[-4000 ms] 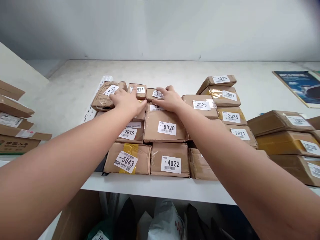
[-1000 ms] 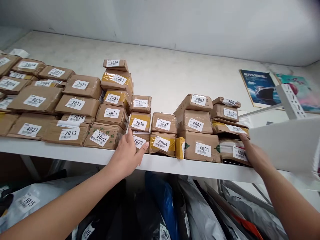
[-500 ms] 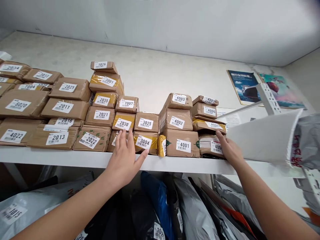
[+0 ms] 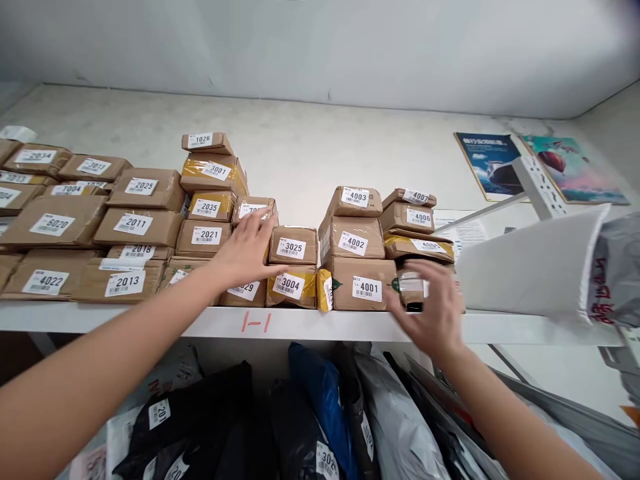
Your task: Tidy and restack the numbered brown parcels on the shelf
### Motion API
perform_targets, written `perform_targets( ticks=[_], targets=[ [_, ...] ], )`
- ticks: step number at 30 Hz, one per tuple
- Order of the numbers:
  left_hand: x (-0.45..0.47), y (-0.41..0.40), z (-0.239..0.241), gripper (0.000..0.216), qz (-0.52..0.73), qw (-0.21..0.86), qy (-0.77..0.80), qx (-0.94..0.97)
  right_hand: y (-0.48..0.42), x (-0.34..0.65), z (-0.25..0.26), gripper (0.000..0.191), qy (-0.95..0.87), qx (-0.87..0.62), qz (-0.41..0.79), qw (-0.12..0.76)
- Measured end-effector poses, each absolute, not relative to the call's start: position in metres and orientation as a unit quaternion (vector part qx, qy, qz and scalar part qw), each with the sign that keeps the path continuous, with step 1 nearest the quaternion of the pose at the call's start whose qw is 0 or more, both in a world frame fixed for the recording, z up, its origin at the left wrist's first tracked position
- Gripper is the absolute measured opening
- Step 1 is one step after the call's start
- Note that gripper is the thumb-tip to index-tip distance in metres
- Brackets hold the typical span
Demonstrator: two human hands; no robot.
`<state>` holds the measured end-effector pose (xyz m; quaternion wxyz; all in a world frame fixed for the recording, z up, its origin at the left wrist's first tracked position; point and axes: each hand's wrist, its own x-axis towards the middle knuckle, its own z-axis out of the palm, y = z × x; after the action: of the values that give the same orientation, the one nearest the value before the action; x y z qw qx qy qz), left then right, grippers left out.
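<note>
Brown taped parcels with numbered white labels fill a white shelf [image 4: 320, 325]. My left hand [image 4: 249, 248] lies flat with fingers apart on the stacked small parcels, over the one below parcel 7007 [image 4: 255, 208] and beside parcel 3025 [image 4: 293, 245]. My right hand [image 4: 434, 308], blurred by motion, is in front of the lowest parcel [image 4: 414, 289] of the right stack, just right of parcel 4001 [image 4: 364, 285]. Its fingers look spread, and I cannot tell whether they touch the parcel.
A white angled divider panel [image 4: 530, 267] stands at the shelf's right end with a grey mailer bag [image 4: 617, 267] behind it. Two posters [image 4: 493, 165] lean on the back wall. Black, blue and grey mailer bags [image 4: 320, 413] crowd the space under the shelf.
My left hand rose from the lower parcels at the shelf edge onto the stack by 7007. My right hand slid left off the parcel's right side to its front. The view shifted slightly.
</note>
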<state>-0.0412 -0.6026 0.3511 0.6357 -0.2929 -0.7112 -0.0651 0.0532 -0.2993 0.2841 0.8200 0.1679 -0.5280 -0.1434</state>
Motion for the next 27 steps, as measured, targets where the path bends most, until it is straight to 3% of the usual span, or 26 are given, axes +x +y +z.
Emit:
perform_targets(
  ticks=[3, 7, 18, 22, 27],
  targets=[
    [-0.036, -0.603, 0.377, 0.108, 0.044, 0.595, -0.719, -0.356, -0.355, 0.039, 0.286, 0.050, -0.606, 0.290, -0.200, 0.713],
    [-0.025, -0.578, 0.394, 0.099, 0.097, 0.576, -0.745, -0.321, -0.392, 0.008, 0.294, 0.057, -0.670, 0.231, -0.246, 0.662],
    [-0.014, -0.536, 0.387, 0.085, -0.018, 0.523, -0.821, -0.227, -0.385, -0.026, 0.291, 0.061, -0.616, 0.165, -0.231, 0.735],
    [-0.011, -0.528, 0.387, 0.077, -0.055, 0.530, -0.819, -0.211, -0.378, -0.024, 0.293, 0.065, -0.615, 0.168, -0.242, 0.732],
    [-0.007, -0.506, 0.385, 0.071, -0.202, 0.516, -0.819, -0.151, -0.357, -0.014, 0.294, 0.061, -0.661, 0.166, -0.245, 0.690]
  ],
)
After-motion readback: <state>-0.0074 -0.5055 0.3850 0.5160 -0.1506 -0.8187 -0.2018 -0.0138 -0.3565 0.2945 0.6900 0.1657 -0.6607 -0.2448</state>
